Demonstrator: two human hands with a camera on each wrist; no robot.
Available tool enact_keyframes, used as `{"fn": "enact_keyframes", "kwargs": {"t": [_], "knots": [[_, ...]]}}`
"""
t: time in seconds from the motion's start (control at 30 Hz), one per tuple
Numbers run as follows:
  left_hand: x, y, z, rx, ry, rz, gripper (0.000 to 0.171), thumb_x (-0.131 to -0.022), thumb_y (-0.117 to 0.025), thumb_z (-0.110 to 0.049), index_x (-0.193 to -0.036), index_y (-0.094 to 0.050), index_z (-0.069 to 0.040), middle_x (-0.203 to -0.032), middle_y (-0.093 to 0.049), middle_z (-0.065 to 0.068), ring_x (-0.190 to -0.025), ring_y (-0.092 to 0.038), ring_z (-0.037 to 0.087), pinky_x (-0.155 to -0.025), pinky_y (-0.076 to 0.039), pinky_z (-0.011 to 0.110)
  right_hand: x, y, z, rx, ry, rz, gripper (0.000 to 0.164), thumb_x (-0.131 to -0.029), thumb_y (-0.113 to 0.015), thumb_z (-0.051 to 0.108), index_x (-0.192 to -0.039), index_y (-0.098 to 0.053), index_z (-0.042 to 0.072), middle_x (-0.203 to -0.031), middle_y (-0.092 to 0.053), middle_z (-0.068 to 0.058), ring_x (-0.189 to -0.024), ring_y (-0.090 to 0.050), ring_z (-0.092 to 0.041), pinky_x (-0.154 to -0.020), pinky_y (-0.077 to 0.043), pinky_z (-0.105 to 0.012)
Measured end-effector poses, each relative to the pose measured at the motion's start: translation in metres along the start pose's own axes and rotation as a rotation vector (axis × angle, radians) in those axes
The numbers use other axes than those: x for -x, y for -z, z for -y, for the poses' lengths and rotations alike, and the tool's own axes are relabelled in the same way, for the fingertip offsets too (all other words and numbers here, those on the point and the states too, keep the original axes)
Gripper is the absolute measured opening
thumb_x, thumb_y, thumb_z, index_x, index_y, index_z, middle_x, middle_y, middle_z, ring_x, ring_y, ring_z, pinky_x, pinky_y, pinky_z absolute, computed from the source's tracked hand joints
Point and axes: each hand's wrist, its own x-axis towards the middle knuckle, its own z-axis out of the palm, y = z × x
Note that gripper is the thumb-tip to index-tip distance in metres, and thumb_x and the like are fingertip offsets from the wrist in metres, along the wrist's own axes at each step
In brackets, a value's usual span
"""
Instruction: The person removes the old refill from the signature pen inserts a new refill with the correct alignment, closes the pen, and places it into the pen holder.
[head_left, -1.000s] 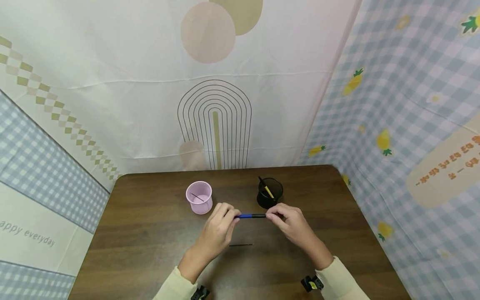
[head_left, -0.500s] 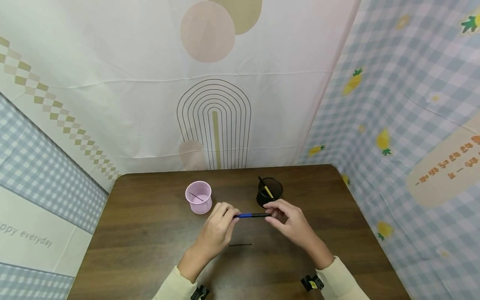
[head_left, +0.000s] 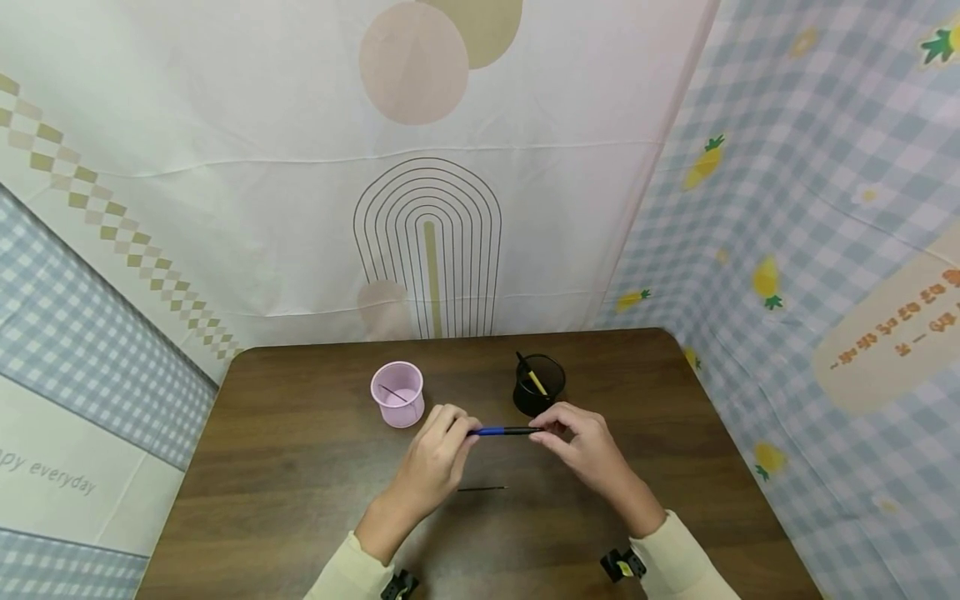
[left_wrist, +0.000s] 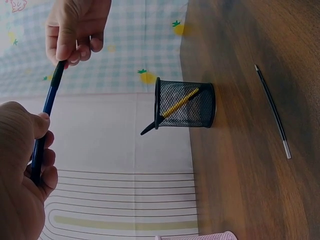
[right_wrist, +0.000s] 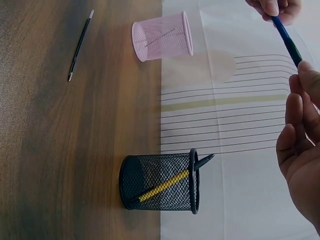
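Note:
A blue pen point(head_left: 495, 432) with a black front part is held level above the table, stretched between both hands. My left hand point(head_left: 435, 457) grips its blue end, the fingers curled round the barrel in the left wrist view. At the black end, my right hand point(head_left: 583, 443) pinches the pen between thumb and fingertips, which cover the tip. Below the hands a thin dark pen refill point(left_wrist: 272, 111) lies on the wooden table point(head_left: 300, 483).
Behind my right hand stands a black mesh pen holder point(right_wrist: 165, 200) with a yellow and black pen point(right_wrist: 167, 185) leaning in it. To the left is a pink mesh pen holder point(head_left: 397, 414) with a thin dark stick point(right_wrist: 161, 36) inside. Printed cloths point(head_left: 300, 250) hang behind and beside the table.
My right hand's fingers spread a little apart at the black end half a second ago and now pinch it again. My left hand keeps its grip in place.

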Motion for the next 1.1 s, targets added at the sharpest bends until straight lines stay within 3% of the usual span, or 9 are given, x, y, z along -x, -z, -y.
{"fn": "enact_keyframes", "kwargs": {"t": [0.13, 0.4, 0.53, 0.63, 0.8, 0.93, 1.1], "knots": [[0.0001, 0.0004, 0.0004, -0.002, -0.005, 0.0, 0.009, -0.093, -0.07, -0.002, -0.102, -0.068, -0.003, -0.096, -0.06, 0.004, -0.089, -0.057, 0.019, -0.077, -0.051, 0.028, 0.0003, 0.0005, -0.0012, 0.002, -0.008, 0.003, 0.024, -0.082, -0.083, 0.0, -0.098, -0.077, 0.017, -0.091, -0.075, 0.002, -0.072, -0.064, -0.007, -0.063, -0.053, -0.019], [-0.0002, 0.0002, 0.0011, -0.006, -0.015, -0.003, 0.01, -0.092, -0.07, -0.002, -0.102, -0.068, -0.003, -0.096, -0.06, 0.005, -0.089, -0.057, 0.019, -0.076, -0.051, 0.028, 0.002, 0.0004, -0.0027, 0.018, -0.129, 0.071, 0.004, -0.091, -0.077, 0.012, -0.093, -0.079, 0.015, -0.088, -0.074, 0.008, -0.071, -0.062, 0.0, -0.06, -0.054, -0.022], [0.0001, -0.0004, 0.0019, -0.005, -0.018, -0.004, 0.01, -0.092, -0.07, -0.002, -0.102, -0.069, -0.002, -0.096, -0.06, 0.005, -0.089, -0.057, 0.019, -0.076, -0.051, 0.028, 0.0022, 0.0005, -0.0023, 0.022, -0.168, 0.106, 0.012, -0.098, -0.07, 0.012, -0.094, -0.077, 0.021, -0.089, -0.074, 0.009, -0.075, -0.063, 0.0, -0.063, -0.055, -0.023], [0.0007, -0.0006, 0.0026, -0.003, -0.013, -0.008, 0.009, -0.092, -0.07, -0.001, -0.102, -0.069, -0.003, -0.096, -0.06, 0.004, -0.089, -0.058, 0.02, -0.077, -0.051, 0.028, 0.0023, 0.0013, -0.0023, 0.009, -0.168, 0.124, 0.015, -0.1, -0.066, 0.011, -0.106, -0.077, 0.019, -0.094, -0.073, 0.007, -0.078, -0.062, 0.0, -0.065, -0.054, -0.023], [0.0012, -0.0009, 0.0034, 0.001, -0.009, -0.02, 0.009, -0.093, -0.069, -0.001, -0.102, -0.069, -0.003, -0.096, -0.06, 0.005, -0.09, -0.058, 0.02, -0.078, -0.052, 0.028, 0.002, 0.0018, -0.0032, 0.007, -0.102, 0.105, 0.03, -0.092, -0.076, 0.007, -0.12, -0.071, 0.016, -0.098, -0.068, 0.006, -0.081, -0.06, -0.003, -0.067, -0.054, -0.022], [0.001, -0.0007, 0.003, 0.003, -0.004, -0.015, 0.01, -0.093, -0.069, -0.001, -0.102, -0.068, -0.003, -0.096, -0.06, 0.004, -0.09, -0.058, 0.02, -0.078, -0.052, 0.028, 0.0017, 0.0012, -0.0038, 0.011, -0.067, 0.067, 0.032, -0.085, -0.081, 0.002, -0.11, -0.069, 0.018, -0.097, -0.067, 0.007, -0.081, -0.06, -0.003, -0.068, -0.054, -0.02], [0.0006, -0.0004, 0.0019, -0.001, 0.002, -0.006, 0.01, -0.093, -0.069, -0.001, -0.103, -0.068, -0.003, -0.096, -0.06, 0.004, -0.09, -0.058, 0.019, -0.078, -0.052, 0.028, 0.0018, 0.0007, -0.004, 0.011, -0.053, 0.044, 0.029, -0.084, -0.081, -0.001, -0.102, -0.069, 0.019, -0.094, -0.067, 0.007, -0.078, -0.059, -0.003, -0.067, -0.052, -0.019]]}}
